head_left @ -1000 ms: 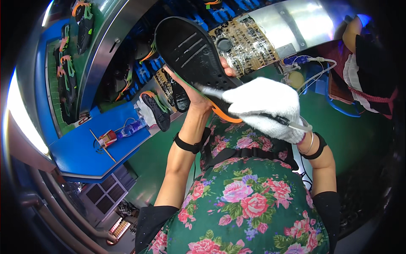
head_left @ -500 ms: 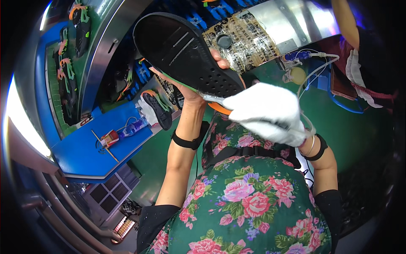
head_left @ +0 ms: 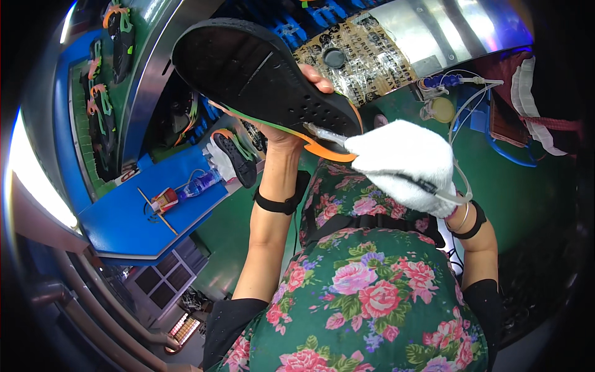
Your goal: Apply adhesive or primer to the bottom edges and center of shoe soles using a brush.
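Shoe sole (head_left: 254, 77) | left grip (head_left: 281, 134): curled around its edges | right grip (head_left: 406, 160): gloved, closed round slim tool (head_left: 326, 134)

Black shoe sole (head_left: 242, 77) edged in orange and green; plain white right glove (head_left: 406, 161); dark green garment (head_left: 372, 291) patterned with pink, red and lilac flowers. Bright blue table (head_left: 114, 229), with a black, orange and green shoe (head_left: 238, 160) at its right edge.

The long black rubber-like sole (head_left: 245, 74) looks matt — the white cloth glove (head_left: 406, 158) fuzzy, the curved silver metal panel (head_left: 458, 25) glossy.
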{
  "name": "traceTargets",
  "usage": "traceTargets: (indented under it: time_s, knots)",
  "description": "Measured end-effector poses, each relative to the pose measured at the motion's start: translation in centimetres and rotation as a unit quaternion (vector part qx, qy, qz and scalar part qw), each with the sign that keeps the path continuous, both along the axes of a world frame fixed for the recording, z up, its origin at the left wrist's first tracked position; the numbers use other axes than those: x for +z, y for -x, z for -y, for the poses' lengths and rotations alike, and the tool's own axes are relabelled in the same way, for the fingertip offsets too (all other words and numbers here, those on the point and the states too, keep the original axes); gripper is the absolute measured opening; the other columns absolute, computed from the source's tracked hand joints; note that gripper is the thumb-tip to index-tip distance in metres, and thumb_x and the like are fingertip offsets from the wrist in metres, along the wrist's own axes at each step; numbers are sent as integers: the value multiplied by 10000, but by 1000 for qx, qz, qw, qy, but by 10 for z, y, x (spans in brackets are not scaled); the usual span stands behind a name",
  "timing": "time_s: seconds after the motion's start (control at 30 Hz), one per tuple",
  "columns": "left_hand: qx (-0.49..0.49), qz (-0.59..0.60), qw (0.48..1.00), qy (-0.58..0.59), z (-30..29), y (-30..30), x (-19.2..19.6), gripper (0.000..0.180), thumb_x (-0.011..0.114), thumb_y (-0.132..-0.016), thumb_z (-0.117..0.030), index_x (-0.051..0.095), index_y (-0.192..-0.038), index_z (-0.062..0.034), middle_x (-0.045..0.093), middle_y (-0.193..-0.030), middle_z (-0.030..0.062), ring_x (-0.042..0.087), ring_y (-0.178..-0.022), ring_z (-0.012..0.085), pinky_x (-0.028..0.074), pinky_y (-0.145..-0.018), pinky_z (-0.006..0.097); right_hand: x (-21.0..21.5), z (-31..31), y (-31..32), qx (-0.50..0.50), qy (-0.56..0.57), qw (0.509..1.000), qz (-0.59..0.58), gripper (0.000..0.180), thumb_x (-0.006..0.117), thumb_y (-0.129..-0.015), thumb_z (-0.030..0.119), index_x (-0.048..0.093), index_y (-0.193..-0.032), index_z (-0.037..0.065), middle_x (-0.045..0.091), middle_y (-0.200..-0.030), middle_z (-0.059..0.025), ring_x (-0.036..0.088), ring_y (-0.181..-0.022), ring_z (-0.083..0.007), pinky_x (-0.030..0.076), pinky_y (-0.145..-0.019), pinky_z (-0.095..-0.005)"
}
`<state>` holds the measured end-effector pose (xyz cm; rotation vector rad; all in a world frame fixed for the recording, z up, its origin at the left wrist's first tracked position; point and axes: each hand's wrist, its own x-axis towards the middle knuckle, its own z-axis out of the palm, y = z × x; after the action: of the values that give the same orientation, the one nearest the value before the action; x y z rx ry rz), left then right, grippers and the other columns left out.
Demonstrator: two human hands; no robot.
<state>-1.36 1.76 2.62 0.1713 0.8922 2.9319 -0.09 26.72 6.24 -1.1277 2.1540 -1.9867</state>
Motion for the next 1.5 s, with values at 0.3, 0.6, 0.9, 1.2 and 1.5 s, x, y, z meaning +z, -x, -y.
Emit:
traceTargets:
  time_s: [0.3, 0.6, 0.9, 1.2, 1.5]
  knots:
    - [-25, -54, 998, 36, 2, 8, 2, 817, 657, -991, -732, 658, -1215, 53, 705, -1131, 148, 699, -1030, 280, 536, -975, 415, -1, -2, 0, 24, 4, 1000, 18, 265, 865, -826, 5, 849, -1086, 57, 841, -1122, -125, 799, -912, -273, 637, -803, -362]
    - [-4, -46, 995, 89, 3, 11, 3, 904, 608, -960, -804, 657, -1203, 66, 714, -1105, 154, 683, -979, 288, 506, -947, 421, 0, -4, -1, 44, 15, 999, 23, 276, 858, -815, 3, 845, -1083, 64, 839, -1138, -118, 796, -944, -287, 636, -807, -371]
    - [-17, -34, 994, 100, 13, 16, -1, 949, 616, -937, -837, 642, -1219, 69, 708, -1111, 178, 672, -1036, 297, 535, -983, 436, -3, 7, -13, 7, 20, 998, -54, 342, 863, -840, 20, 850, -1169, 110, 837, -1158, -96, 799, -990, -297, 641, -856, -394]
    - [-50, -36, 996, 65, 19, 21, -17, 1027, 664, -886, -875, 616, -1270, 76, 686, -1129, 199, 646, -1112, 289, 586, -956, 407, 3, 0, -12, 3, 20, 999, 28, 337, 863, -853, 30, 859, -1176, 126, 839, -1186, -60, 792, -1029, -267, 631, -879, -363]
    - [-58, -18, 994, 95, 13, 21, -13, 989, 616, -918, -866, 640, -1234, 70, 690, -1138, 158, 647, -1054, 284, 559, -919, 397, -6, -1, -15, 15, 52, 997, 61, 264, 872, -838, 28, 865, -1097, 80, 840, -1155, -108, 796, -997, -272, 635, -851, -382]
